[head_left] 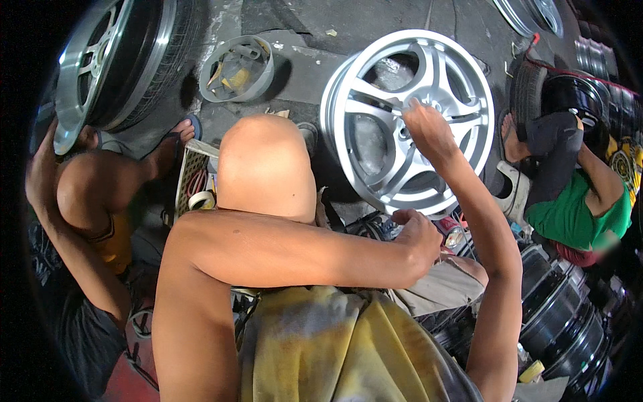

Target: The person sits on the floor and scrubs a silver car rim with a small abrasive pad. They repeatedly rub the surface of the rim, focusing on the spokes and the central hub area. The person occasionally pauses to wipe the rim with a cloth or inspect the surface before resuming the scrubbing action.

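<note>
Concrete workshop floor (375, 20), wheels all round.
Silver rim (408, 120) upright, face toward camera; right hand (429, 130) grip pinched at hub, left hand (418, 234) fisted at its lower edge.

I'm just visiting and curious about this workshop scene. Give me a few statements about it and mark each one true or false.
1. The right hand rests on the hub of a silver wheel rim. True.
2. The silver wheel rim lies flat on the ground. False: it stands up on its edge.
3. The left hand is at the lower edge of the rim. True.
4. The person to the right wears a red shirt. False: the shirt is green.
5. The small grey tub lies beyond the bent knee. True.
</note>
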`<action>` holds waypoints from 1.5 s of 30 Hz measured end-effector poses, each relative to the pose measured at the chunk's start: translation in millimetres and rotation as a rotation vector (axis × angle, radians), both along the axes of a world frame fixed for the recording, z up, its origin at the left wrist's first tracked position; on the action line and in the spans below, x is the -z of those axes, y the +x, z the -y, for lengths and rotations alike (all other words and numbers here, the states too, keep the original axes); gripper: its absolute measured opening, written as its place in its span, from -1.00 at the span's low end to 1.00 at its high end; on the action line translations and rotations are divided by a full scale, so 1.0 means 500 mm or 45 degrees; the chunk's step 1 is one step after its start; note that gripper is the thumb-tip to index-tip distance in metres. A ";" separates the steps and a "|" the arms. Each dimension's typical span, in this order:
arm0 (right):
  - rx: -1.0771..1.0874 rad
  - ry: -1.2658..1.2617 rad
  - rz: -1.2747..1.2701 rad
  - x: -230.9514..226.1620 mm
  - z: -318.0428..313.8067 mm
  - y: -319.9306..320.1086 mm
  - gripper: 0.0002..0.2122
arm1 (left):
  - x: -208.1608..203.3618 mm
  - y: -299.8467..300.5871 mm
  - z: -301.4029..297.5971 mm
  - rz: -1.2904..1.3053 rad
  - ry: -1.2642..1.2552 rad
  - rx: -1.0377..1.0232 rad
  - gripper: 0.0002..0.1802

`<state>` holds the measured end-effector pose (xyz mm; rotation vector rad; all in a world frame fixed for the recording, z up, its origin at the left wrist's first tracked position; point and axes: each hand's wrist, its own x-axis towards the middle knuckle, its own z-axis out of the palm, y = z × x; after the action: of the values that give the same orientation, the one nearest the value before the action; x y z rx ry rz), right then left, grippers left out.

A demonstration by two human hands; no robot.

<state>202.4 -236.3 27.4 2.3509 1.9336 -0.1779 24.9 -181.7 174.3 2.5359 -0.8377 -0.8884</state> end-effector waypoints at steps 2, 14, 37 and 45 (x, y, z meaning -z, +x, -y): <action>0.067 -0.066 -0.040 0.013 0.006 0.006 -0.92 | -0.003 0.007 -0.009 -0.045 -0.049 0.054 -0.68; 0.472 0.149 -0.438 -0.085 0.045 0.022 -0.88 | 0.011 -0.002 -0.004 0.036 0.005 -0.006 -0.73; 0.366 0.162 -0.207 0.041 0.063 -0.015 -0.95 | 0.036 -0.011 0.005 0.127 0.048 -0.046 -0.71; 0.403 -0.085 -0.167 0.042 0.043 -0.006 -0.92 | 0.047 -0.016 0.013 0.108 0.040 -0.087 -0.75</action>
<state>199.5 -258.0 6.4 2.6452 1.5621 -0.4218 17.0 -188.0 150.7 2.6286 -0.7626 -0.7845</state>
